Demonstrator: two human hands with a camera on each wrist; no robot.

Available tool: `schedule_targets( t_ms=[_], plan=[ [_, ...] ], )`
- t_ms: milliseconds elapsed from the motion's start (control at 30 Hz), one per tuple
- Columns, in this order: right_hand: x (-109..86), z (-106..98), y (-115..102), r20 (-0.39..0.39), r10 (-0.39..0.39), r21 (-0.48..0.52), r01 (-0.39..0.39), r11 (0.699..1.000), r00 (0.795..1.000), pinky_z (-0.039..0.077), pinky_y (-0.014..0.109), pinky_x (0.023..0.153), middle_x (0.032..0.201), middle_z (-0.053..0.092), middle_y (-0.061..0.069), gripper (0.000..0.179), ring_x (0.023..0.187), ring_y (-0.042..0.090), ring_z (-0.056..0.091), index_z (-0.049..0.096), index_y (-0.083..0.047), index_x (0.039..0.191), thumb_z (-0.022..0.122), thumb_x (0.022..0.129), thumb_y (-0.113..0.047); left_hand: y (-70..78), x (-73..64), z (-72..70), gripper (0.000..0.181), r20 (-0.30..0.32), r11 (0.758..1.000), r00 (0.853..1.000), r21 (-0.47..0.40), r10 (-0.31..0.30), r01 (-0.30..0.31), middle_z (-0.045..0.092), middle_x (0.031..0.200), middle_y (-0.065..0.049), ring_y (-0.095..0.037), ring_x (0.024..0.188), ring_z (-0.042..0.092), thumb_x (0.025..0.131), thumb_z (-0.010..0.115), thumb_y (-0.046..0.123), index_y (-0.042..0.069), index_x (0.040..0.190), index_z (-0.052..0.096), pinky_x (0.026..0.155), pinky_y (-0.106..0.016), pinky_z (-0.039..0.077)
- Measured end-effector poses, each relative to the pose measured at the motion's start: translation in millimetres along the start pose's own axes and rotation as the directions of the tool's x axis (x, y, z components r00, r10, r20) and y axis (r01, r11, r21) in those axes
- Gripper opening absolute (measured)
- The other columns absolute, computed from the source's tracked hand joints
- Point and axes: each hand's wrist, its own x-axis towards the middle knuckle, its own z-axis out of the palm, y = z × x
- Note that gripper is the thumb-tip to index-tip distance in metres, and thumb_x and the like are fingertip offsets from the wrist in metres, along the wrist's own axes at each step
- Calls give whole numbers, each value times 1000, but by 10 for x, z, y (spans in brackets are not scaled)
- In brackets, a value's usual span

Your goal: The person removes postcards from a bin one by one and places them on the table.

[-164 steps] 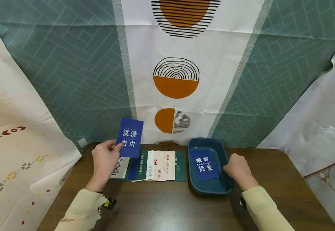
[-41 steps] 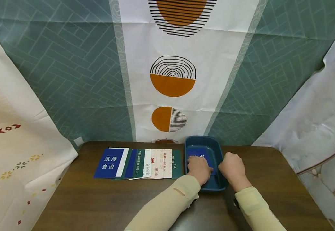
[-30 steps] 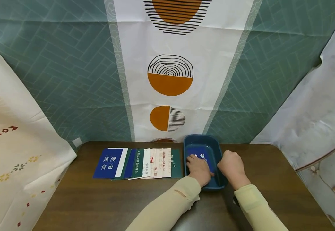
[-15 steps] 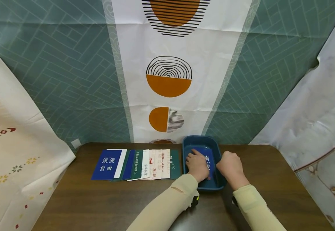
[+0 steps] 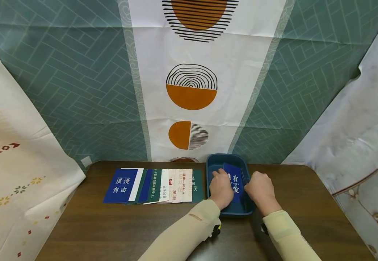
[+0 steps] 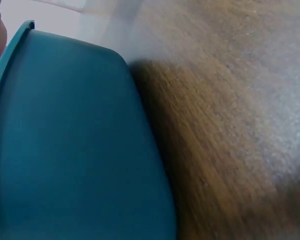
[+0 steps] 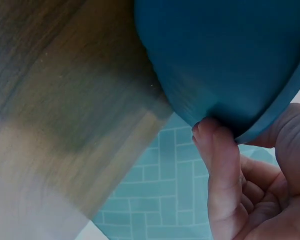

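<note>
In the head view, a blue-green plastic bin [image 5: 243, 209] stands on the table. My left hand [image 5: 221, 190] reaches into it and pinches the left edge of a blue card [image 5: 236, 181] with white characters. That card looks partly raised, leaning toward the bin's right side; my fingertips on it are hidden. My right hand [image 5: 261, 190] grips the bin's right rim. The right wrist view shows the thumb and index finger of the right hand [image 7: 260, 185] pinching that rim. The left wrist view mostly holds the bin's outer wall [image 6: 80, 135].
Left of the bin lies an overlapping row of cards: a blue card [image 5: 121, 185] at the left end, a dark green card [image 5: 198, 186] at the right end, several white, cream and green ones between. A patterned cloth [image 5: 78, 90] hangs behind the dark wooden table [image 5: 110, 228].
Earlier my left hand held a blue card above the row; that card now lies at its left end. The left hand moved into the bin, where the card has shifted right and tilted up.
</note>
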Motion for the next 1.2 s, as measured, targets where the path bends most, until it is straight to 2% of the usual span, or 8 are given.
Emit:
schedule_targets(
  t_ms=[200, 333, 467, 633, 800, 867, 1033, 1200],
  plan=[
    [-28, 0, -5, -43, -16, 22, 17, 1000, 999, 41, 35, 44, 60, 58, 13, 19, 52, 23, 50, 56, -2, 59, 61, 74, -13, -53, -38, -116, 36, 41, 991, 997, -122, 60, -55, 65, 93, -10, -22, 76, 67, 73, 75, 15, 6, 105, 60, 64, -37, 56],
    [-44, 4, 16, -50, -8, 50, 10, 999, 999, 35, 32, 42, 49, 44, 5, 30, 49, 21, 45, 45, -8, 48, 59, 74, -12, -111, -59, -225, 13, 57, 964, 990, -240, 131, -114, 71, 84, -5, -14, 66, 67, 84, 67, 14, 7, 95, 68, 58, -35, 56],
    [-32, -1, 42, -61, -5, 59, 8, 998, 998, 36, 31, 43, 47, 44, 4, 33, 49, 21, 46, 44, -9, 47, 60, 76, -14, -183, -55, -383, 15, 34, 937, 983, -311, 181, -162, 72, 84, -3, -9, 64, 65, 86, 65, 17, 8, 96, 71, 57, -31, 55],
    [-8, -27, 70, -70, -1, 57, 5, 998, 998, 34, 31, 43, 47, 37, 0, 33, 49, 20, 42, 40, -11, 47, 58, 75, -12, -343, -17, -663, 24, 16, 909, 983, -382, 185, -165, 72, 92, -5, -9, 70, 66, 85, 68, 19, 6, 105, 70, 61, -30, 56],
    [-2, -43, 99, -53, -5, 64, 9, 998, 999, 29, 30, 42, 47, 25, -4, 34, 47, 17, 33, 35, -13, 47, 56, 74, -10, -662, 50, -963, 26, -36, 860, 981, -475, 189, -183, 72, 93, -7, -8, 69, 67, 85, 68, 17, 4, 108, 69, 60, -25, 56],
    [-2, -50, 104, -59, -8, 61, 12, 998, 998, 28, 30, 42, 47, 24, -4, 35, 47, 17, 32, 34, -14, 47, 56, 74, -10, -819, 85, -1085, 25, -36, 843, 984, -512, 172, -166, 72, 90, -6, -8, 66, 67, 87, 66, 17, 4, 108, 68, 58, -23, 55],
    [-20, -71, 112, -62, -12, 67, 16, 998, 998, 29, 30, 43, 49, 22, -5, 35, 48, 17, 33, 32, -16, 49, 56, 74, -9, -1262, 169, -1359, 25, -108, 853, 992, -509, 72, -117, 72, 87, -6, -10, 62, 66, 89, 64, 19, 5, 108, 69, 53, -24, 53],
    [-44, -69, 118, -44, -5, 63, 8, 998, 999, 30, 31, 44, 50, 22, -5, 34, 48, 18, 34, 32, -16, 49, 55, 73, -9, -1747, 135, -1624, 26, -227, 880, 973, -468, -32, -80, 72, 90, -10, -15, 66, 67, 90, 62, 21, 6, 110, 68, 52, -27, 51]
  ],
)
